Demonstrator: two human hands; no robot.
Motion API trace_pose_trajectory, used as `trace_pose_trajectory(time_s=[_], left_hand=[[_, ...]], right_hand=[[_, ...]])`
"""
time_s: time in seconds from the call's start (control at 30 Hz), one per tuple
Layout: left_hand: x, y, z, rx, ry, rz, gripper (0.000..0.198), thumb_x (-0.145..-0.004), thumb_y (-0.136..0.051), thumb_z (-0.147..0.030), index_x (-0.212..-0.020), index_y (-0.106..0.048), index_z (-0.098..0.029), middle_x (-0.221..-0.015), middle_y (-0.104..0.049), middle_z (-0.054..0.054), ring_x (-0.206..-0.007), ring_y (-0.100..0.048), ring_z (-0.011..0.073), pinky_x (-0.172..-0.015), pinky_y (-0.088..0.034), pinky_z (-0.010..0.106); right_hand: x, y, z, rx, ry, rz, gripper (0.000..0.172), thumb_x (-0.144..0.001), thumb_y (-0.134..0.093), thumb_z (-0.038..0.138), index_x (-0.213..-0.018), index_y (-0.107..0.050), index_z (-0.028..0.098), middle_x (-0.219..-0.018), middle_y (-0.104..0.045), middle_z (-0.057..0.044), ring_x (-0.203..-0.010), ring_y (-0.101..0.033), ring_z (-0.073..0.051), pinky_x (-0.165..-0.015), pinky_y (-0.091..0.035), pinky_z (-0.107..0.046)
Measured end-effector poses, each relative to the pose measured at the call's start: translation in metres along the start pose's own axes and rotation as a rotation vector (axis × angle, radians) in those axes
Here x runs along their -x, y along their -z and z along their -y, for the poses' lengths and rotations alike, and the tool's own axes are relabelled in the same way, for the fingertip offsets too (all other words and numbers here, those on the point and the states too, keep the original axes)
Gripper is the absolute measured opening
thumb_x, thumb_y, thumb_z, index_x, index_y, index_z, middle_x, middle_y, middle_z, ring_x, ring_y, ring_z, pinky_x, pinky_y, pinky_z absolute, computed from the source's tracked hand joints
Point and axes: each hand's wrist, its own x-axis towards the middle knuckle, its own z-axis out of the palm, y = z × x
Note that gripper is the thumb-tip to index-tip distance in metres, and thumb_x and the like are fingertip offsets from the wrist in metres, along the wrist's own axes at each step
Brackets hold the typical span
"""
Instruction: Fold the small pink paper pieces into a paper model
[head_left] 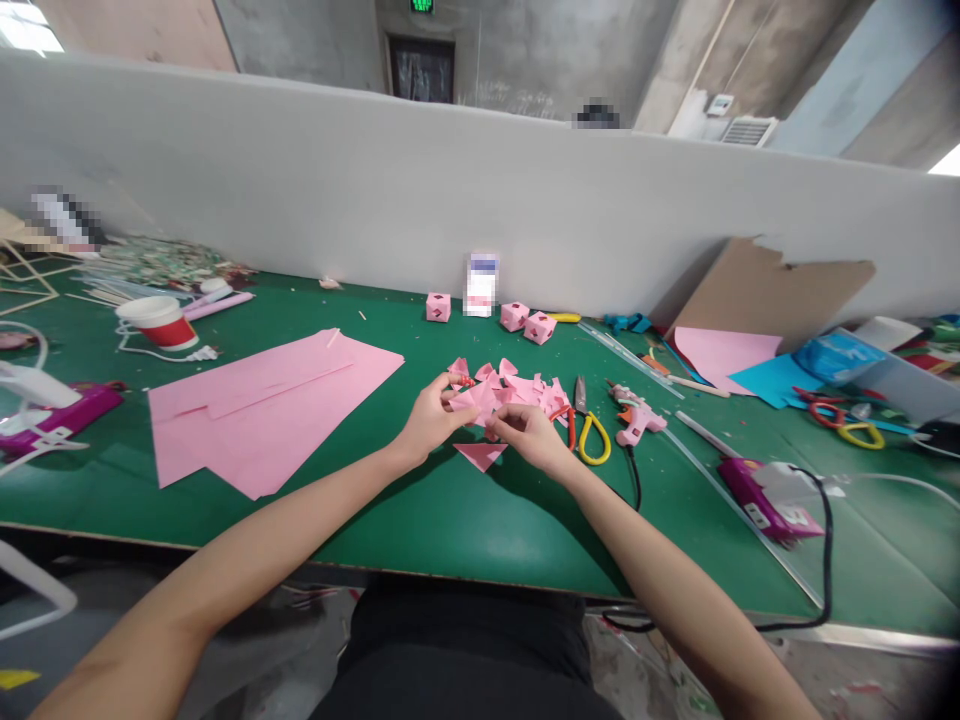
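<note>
Between my two hands is a piece of pink paper (474, 400). My left hand (433, 418) grips it from the left, thumb and fingers closed on it. At its right edge my right hand (529, 432) is pinched, with the fingertips at the paper. Just below them a pink paper triangle (480, 457) lies flat on the green table (420, 530). Behind my hands spreads a pile of small cut pink pieces (536, 388). Scissors with red and yellow handles (595, 440) lie right of my right hand, beside a pink glue gun (639, 418).
Large pink sheets (262, 420) cover the left of the table. Pink paper cubes (438, 307) stand near the grey partition (337, 190). To the right are a purple power strip (769, 500) with a black cable, a second pair of scissors (840, 420) and cardboard (765, 300). A red-white cup (161, 323) stands left.
</note>
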Motion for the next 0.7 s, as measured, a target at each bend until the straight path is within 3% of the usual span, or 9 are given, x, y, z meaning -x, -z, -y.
trace_pose_trajectory(time_s=[0.23, 0.43, 0.7], left_hand=[[0.0007, 0.0006, -0.0054, -0.003, 0.042, 0.013, 0.044, -0.067, -0.072, -0.021, -0.107, -0.056, -0.016, -0.077, -0.067, -0.001, -0.064, -0.065, 0.0134, -0.064, -0.052, 0.024], [0.0018, -0.0001, -0.0071, 0.021, 0.055, 0.027, 0.043, -0.067, -0.072, -0.02, -0.107, -0.055, -0.016, -0.079, -0.068, 0.0, -0.065, -0.066, 0.0139, -0.065, -0.052, 0.025], [0.0015, -0.0004, -0.0088, 0.041, 0.061, 0.001, 0.045, -0.067, -0.073, -0.022, -0.108, -0.055, -0.015, -0.083, -0.069, 0.001, -0.062, -0.065, 0.0123, -0.064, -0.052, 0.025]], right_hand=[[-0.0005, 0.0007, -0.0014, -0.016, -0.01, 0.002, 0.032, -0.082, -0.062, 0.047, -0.073, -0.066, 0.016, -0.07, -0.069, -0.004, -0.068, -0.064, -0.017, -0.066, -0.051, -0.029], [-0.0008, 0.0002, -0.0063, -0.016, -0.005, -0.001, 0.024, -0.075, -0.07, 0.04, -0.074, -0.063, 0.017, -0.071, -0.068, -0.002, -0.066, -0.064, -0.016, -0.065, -0.05, -0.028], [-0.0007, -0.0008, -0.0062, -0.064, 0.003, 0.009, 0.029, -0.075, -0.071, 0.045, -0.079, -0.066, 0.016, -0.071, -0.068, -0.003, -0.067, -0.063, -0.016, -0.065, -0.05, -0.029]])
